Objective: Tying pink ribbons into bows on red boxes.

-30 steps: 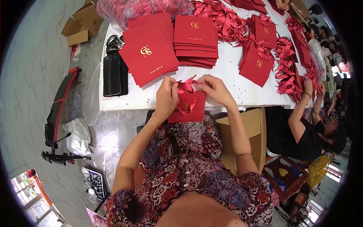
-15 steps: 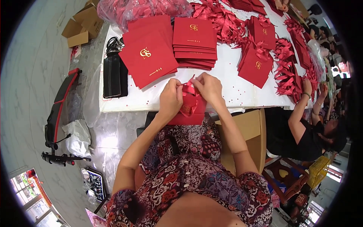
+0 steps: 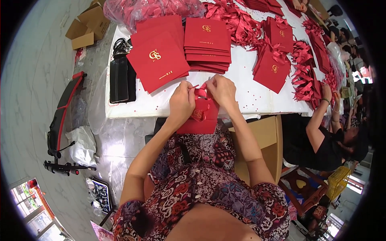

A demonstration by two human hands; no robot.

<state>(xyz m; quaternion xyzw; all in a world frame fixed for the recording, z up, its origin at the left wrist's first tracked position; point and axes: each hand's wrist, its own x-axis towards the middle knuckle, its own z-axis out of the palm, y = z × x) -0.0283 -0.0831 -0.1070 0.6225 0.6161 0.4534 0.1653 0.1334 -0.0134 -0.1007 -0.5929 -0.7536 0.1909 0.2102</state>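
Note:
A small red paper bag (image 3: 205,113) with a gold emblem rests at the table's front edge, its lower part over my lap. A red ribbon (image 3: 200,93) runs at its top edge, and a loop of ribbon hangs across its front. My left hand (image 3: 183,101) is closed in a pinch on the ribbon at the bag's upper left. At the upper right, my right hand (image 3: 222,90) pinches the ribbon too, fingertips close together. Just beyond my hands lie a fanned pile of flat red bags (image 3: 161,66) and a neater stack of red bags (image 3: 207,36).
Red ribbons (image 3: 241,30) heap behind the stacks, beside a clear plastic sack (image 3: 152,12). Bags with ribbons (image 3: 273,70) lie to the right on the white table (image 3: 241,100). A black pouch (image 3: 119,82) lies left. A cardboard box (image 3: 261,140) stands by my right; co-workers sit farther right.
Both hands keep their pinch and shift slightly. A ribbon end now pokes out by my left fingertips, and the bag hangs a little flatter, its front more visible.

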